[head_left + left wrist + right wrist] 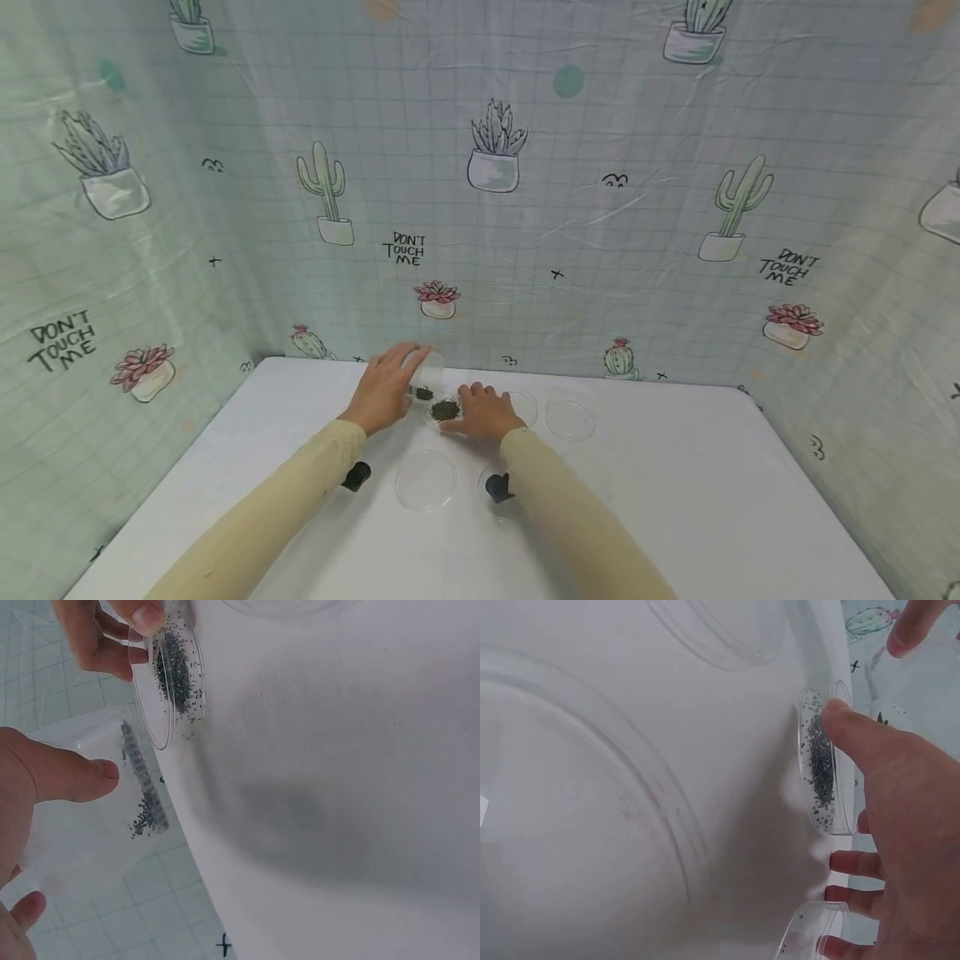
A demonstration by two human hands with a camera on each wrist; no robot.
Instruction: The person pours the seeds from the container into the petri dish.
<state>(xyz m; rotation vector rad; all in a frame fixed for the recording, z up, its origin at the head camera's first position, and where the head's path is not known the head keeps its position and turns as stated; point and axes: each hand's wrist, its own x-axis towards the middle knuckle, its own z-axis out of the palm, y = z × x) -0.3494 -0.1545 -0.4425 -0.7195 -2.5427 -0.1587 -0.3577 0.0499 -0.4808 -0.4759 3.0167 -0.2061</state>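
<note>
My left hand holds a clear plastic container, tilted, with dark granules gathered along its lower edge. In the left wrist view the thumb lies along the container's side. Just to the right, my right hand grips a clear petri dish by its rim. A heap of dark granules lies in this dish, with loose grains scattered around it. The container's lower edge is close to the dish; whether they touch I cannot tell.
Clear round dishes lie on the white table: one dish in front, another dish right of my hand, others partly hidden. Dark objects show beside both sleeves. A cactus-print cloth stands behind the table.
</note>
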